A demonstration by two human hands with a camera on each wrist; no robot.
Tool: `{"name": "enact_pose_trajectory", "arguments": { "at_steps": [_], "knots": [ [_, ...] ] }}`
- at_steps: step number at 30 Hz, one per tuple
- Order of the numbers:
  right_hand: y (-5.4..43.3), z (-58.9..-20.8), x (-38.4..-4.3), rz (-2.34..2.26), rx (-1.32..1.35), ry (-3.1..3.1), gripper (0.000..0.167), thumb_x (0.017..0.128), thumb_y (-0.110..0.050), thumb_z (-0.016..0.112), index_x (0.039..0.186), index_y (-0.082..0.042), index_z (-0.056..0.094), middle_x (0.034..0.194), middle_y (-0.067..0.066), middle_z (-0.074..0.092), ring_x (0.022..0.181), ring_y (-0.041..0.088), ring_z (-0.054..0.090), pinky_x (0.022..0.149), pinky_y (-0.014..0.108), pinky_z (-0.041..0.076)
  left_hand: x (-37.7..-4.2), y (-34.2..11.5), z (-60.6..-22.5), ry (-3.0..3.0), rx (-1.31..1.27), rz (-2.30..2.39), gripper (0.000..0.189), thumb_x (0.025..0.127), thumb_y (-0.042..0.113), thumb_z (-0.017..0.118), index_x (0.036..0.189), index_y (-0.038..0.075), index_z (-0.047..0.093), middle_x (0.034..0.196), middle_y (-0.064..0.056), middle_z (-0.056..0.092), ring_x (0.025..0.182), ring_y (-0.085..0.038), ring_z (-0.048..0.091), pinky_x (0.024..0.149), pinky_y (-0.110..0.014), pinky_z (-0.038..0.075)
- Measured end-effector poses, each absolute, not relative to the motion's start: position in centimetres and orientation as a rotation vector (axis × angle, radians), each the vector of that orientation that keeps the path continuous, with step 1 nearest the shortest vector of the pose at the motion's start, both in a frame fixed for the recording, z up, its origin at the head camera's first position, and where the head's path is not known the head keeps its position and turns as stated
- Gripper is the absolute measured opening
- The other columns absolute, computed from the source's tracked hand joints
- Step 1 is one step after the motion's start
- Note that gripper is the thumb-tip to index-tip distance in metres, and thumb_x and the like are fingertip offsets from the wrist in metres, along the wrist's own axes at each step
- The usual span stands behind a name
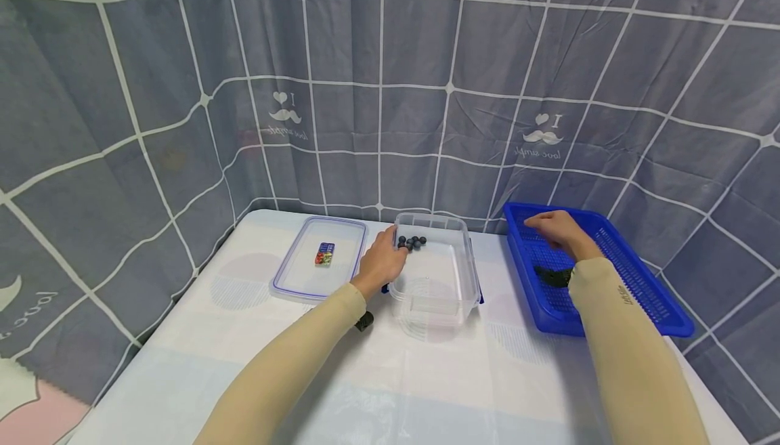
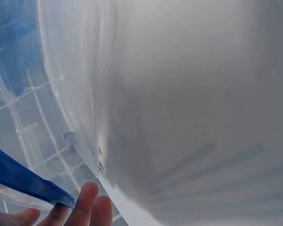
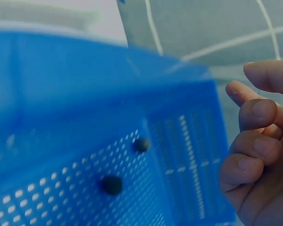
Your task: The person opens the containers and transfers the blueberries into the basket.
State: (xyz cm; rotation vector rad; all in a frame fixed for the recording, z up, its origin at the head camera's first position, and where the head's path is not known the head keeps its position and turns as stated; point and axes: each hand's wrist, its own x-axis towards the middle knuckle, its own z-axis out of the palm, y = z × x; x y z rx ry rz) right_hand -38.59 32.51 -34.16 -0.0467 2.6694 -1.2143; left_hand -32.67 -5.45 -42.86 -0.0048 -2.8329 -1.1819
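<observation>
Beside the left wall of a clear plastic food container (image 1: 445, 272), my left hand (image 1: 382, 259) grips its side. The left wrist view shows those fingers (image 2: 87, 197) at the blue latch (image 2: 28, 181). Several dark blueberries (image 1: 409, 243) lie in the container's far left corner. My right hand (image 1: 563, 231) hovers over the blue basket (image 1: 648, 289), its fingers loosely curled with nothing visible between them. In the right wrist view, two dark round berries (image 3: 112, 185) rest on the basket's perforated bottom; that hand is to their right.
A clear lid (image 1: 292, 276) with a blue-violet seal and a coloured label (image 1: 325, 254) lies flat left of the container. Behind the white-covered table (image 1: 390, 384) hangs a grey curtain (image 1: 414, 120) with white lines. Dark wrist gear (image 1: 364, 322) shows at the left wrist.
</observation>
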Motion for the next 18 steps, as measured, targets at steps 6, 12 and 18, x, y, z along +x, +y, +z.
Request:
{"name": "enact_pose_trajectory", "arguments": {
  "at_steps": [6, 12, 18],
  "knots": [
    [30.7, -33.2, -38.4, -1.239, -0.075, 2.652, 0.054, 0.102, -0.031, 0.057, 0.14, 0.006, 0.054, 0.052, -0.012, 0.034, 0.045, 0.007, 0.03, 0.049, 0.026, 0.032, -32.6, -5.5, -42.8, -2.833, -0.012, -1.183, 0.063, 0.101, 0.036, 0.047, 0.159, 0.019, 0.03, 0.158, -0.009, 0.039, 0.135, -0.038, 0.05, 0.109, -0.057, 0.04],
    [28.9, -32.5, -38.2, -1.268, -0.108, 2.634, 0.052, 0.102, -0.033, 0.057, 0.138, 0.005, 0.055, 0.056, -0.01, 0.032, 0.049, 0.009, 0.029, 0.055, 0.028, 0.035, -32.5, -5.5, -42.7, -2.836, -0.02, -1.167, 0.063, 0.1, 0.035, 0.046, 0.159, 0.019, 0.03, 0.157, -0.009, 0.04, 0.134, -0.038, 0.051, 0.107, -0.058, 0.041],
    [27.1, -32.3, -38.4, -1.331, -0.15, 2.592, 0.047, 0.103, -0.032, 0.056, 0.136, 0.002, 0.056, 0.057, -0.01, 0.032, 0.05, 0.009, 0.026, 0.057, 0.029, 0.034, -32.4, -5.5, -42.7, -2.842, -0.024, -1.167, 0.063, 0.1, 0.035, 0.046, 0.159, 0.02, 0.03, 0.157, -0.008, 0.04, 0.134, -0.038, 0.05, 0.107, -0.058, 0.04]
  ]
}}
